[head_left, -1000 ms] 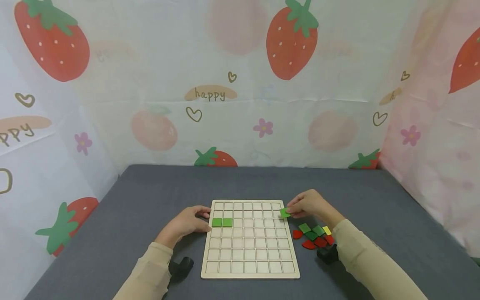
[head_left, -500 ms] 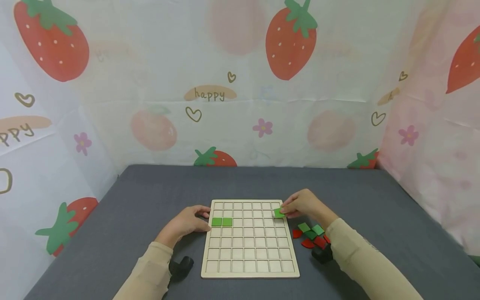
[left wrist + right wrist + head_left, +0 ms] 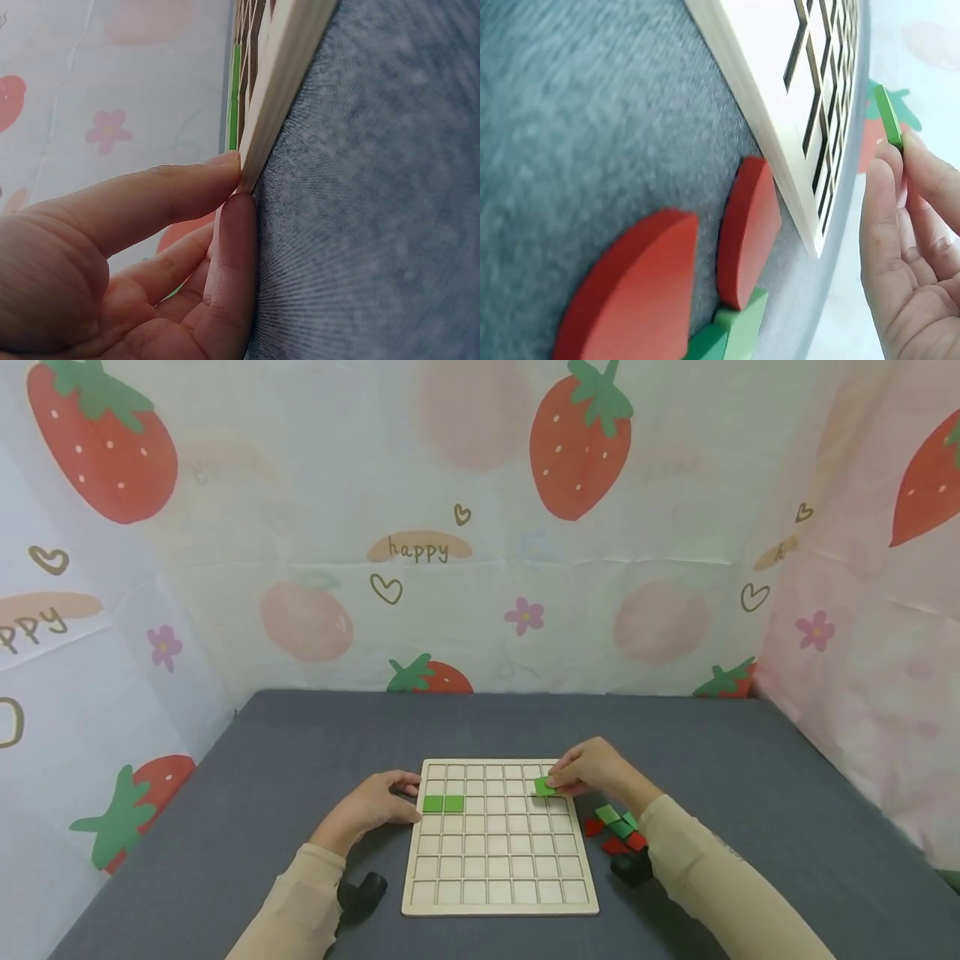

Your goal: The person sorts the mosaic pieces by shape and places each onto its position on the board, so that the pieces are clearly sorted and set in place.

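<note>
The wooden grid board (image 3: 501, 911) lies flat on the dark cloth, with two green square tiles (image 3: 453, 804) in its third row at the left. My left hand (image 3: 378, 799) rests its thumb and fingertips against the board's left edge; the left wrist view shows the thumb (image 3: 172, 196) right at the edge. My right hand (image 3: 596, 768) pinches a green square tile (image 3: 544, 787) between thumb and fingertips. That tile is tilted and held above the board in the right wrist view, overlapping the second row near the right side in the head view.
Right of the board lies a small pile of pieces: red quarter-round ones (image 3: 641, 289) and green squares (image 3: 606, 814), partly hidden by my right sleeve (image 3: 720, 868). Black wrist-camera mounts (image 3: 632, 866) hang beneath both wrists. A strawberry-print curtain (image 3: 480, 610) encloses the table's back and sides.
My right hand has moved left with the green tile, from the board's right edge to over the grid. The sleeve now covers more of the pile. The left hand stays in place.
</note>
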Available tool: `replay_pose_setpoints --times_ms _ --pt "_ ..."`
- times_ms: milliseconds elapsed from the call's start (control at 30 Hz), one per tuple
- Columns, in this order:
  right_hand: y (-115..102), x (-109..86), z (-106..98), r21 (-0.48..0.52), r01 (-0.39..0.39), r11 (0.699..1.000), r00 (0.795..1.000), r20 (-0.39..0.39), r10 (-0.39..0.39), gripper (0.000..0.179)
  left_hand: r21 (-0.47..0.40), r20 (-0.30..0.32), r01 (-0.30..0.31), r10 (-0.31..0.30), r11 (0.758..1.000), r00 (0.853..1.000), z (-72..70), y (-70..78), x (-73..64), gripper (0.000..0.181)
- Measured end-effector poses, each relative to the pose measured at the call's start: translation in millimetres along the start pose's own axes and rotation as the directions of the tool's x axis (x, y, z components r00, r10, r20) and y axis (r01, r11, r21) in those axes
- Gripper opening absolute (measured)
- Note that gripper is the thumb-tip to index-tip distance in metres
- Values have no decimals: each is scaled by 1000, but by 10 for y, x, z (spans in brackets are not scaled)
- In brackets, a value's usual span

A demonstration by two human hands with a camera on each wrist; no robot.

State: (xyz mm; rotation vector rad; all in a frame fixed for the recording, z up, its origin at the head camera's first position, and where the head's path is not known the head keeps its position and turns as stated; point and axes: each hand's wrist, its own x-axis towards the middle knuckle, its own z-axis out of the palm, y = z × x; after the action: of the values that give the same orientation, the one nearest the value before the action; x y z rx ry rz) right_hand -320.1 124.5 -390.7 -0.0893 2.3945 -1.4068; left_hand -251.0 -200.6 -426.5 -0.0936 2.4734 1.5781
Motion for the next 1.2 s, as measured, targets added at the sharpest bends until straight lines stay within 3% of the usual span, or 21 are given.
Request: replay_pose_setpoints --times_ms 633,900,1200 --pt "-84 31 212 -14 14 1000 999 33 -13 9 11 1 1 -1 1000 1000 -5 12 -11 62" --pt "-149 39 314 -63 31 998 999 42 -28 6 5 -1 -7 7 1000 1000 -4 0 -11 62" --pt "-216 45 406 -39 31 999 998 63 -28 5 -5 -8 -11 11 1000 1000 1 -7 5 62"
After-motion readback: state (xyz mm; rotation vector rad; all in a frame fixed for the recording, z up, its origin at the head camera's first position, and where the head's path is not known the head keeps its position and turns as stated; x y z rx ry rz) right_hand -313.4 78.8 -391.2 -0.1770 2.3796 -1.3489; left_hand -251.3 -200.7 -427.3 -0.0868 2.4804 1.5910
